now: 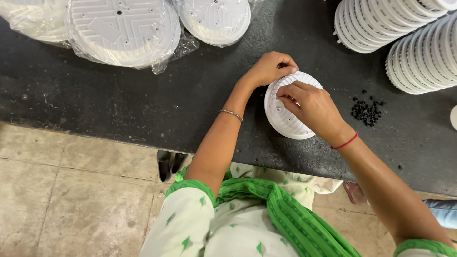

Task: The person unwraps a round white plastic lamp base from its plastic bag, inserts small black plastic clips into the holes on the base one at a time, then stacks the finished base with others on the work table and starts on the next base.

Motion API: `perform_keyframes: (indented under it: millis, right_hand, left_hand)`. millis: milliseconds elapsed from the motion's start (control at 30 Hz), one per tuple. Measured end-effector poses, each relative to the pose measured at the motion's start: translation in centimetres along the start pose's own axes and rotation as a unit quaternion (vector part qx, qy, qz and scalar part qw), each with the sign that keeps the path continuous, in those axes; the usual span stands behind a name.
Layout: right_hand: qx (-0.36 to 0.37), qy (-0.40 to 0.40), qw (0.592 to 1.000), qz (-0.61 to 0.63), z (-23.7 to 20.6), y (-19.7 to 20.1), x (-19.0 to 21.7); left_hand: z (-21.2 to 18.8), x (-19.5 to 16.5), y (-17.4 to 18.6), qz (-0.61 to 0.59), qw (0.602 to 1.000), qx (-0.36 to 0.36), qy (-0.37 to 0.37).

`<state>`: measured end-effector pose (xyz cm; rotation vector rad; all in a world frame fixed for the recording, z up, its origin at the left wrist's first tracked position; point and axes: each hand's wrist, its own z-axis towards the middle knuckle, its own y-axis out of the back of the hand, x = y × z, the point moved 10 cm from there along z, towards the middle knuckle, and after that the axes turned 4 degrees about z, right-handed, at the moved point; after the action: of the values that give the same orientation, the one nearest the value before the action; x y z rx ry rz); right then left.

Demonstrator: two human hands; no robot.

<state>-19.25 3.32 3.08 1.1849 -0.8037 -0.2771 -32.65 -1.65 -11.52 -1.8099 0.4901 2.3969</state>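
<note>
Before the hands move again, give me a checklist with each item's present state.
1. Left hand grips the white round disc at its top edge: ok.
2. Right hand has fingertips on the disc's ribbed face: ok.
3. Disc lies on the dark table: ok.
4. Pile of small black pieces lies right of the disc, apart from it: ok.
5. A black piece between the right fingertips: cannot tell.

Small assembly workshop: dark stone workbench (95, 95), stacks of identical white plastic discs (381, 24), bagged batches (124, 31).
</note>
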Motion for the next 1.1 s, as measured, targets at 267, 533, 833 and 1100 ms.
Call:
perform_keyframes:
  millis: [267,533,833,1100]
  right_hand:
    - [0.005,0.012,0.999,-0.034,0.1,0.0,0.6]
    - [-0.036,0.027,0.998,-0.048,-0.4,0.1,0.9]
    - [-0.052,0.006,0.999,-0.005,-1.2,0.2,0.0]
    - [-0.047,0.019,0.999,-0.010,-1.3,0.2,0.3]
  left_hand:
    - [0.1,0.0,-0.1,-0.003,1.000,0.001,0.001]
    - [0.1,-0.2,0.0,0.010,1.000,-0.001,0.011]
    - [-0.2,-0.4,0.1,0.003,1.000,-0.005,0.002]
    - [-0.1,-0.4,0.1,0.012,1.000,-0.007,-0.012]
